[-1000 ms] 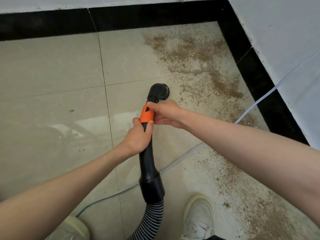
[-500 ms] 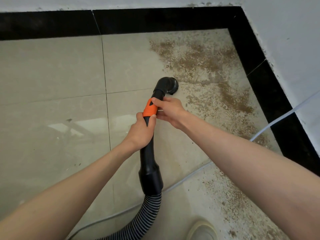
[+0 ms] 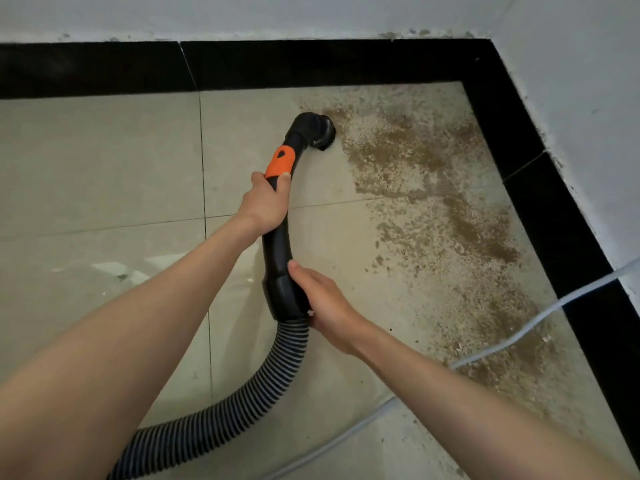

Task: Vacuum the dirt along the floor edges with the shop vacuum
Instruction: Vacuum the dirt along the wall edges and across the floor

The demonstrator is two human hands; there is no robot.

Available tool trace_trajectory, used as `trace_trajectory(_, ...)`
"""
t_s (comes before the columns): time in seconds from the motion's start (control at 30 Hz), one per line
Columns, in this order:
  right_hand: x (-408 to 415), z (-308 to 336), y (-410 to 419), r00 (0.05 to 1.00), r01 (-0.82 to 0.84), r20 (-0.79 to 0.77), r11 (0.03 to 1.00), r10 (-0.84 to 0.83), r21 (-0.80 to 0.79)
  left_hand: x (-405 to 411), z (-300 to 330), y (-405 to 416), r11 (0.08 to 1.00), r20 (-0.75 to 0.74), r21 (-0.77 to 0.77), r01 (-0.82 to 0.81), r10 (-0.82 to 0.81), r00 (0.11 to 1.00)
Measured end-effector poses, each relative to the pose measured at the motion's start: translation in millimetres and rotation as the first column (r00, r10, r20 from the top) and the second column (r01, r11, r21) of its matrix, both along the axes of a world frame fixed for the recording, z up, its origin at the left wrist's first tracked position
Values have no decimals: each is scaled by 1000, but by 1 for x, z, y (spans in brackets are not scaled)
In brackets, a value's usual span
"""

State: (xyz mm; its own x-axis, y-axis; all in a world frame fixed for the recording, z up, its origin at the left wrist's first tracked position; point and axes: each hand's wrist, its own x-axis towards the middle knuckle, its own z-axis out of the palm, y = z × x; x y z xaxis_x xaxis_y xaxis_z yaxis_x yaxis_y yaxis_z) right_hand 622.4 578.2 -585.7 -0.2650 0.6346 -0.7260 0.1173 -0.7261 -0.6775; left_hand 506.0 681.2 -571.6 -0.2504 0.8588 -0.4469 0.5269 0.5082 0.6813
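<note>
Fingers of both hands wrap the curved black wand (image 3: 275,244), its round brush head (image 3: 323,131) seemingly touching brown dirt (image 3: 450,216).

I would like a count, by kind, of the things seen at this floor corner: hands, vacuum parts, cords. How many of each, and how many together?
Hands: 2, the left hand and the right hand, both gripping the wand.
Vacuum parts: 3, the brush nozzle, the wand with its orange collar, and the ribbed hose.
Cords: 1, the pale cord on the floor.
Total: 6
</note>
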Motion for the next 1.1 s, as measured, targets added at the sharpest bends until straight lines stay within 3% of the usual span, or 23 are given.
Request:
trace_trajectory(0.2,-14,7,7,994,-59,105,930,22,362,-9,7,30,999,17,4,-53,53,998)
trace_trajectory(0.3,-18,6,9,996,-27,88,895,-14,445,-16,5,35,997,15,8,-80,79,997)
trace_trajectory(0.47,-19,4,10,996,-71,83,886,36,459,-24,-1,30,993,56,21,-120,119,991)
trace_trajectory(0.63,-28,9,38,996,-82,72,885,55,458,-36,3,34,961,297,5,-275,261,918)
trace_trajectory(0.73,-32,12,57,997,-80,51,884,63,460,-40,5,35,963,342,13,-270,249,906)
trace_trajectory(1.1,-6,5,73,996,-35,-55,900,65,435,-15,3,39,985,206,29,-171,162,965)
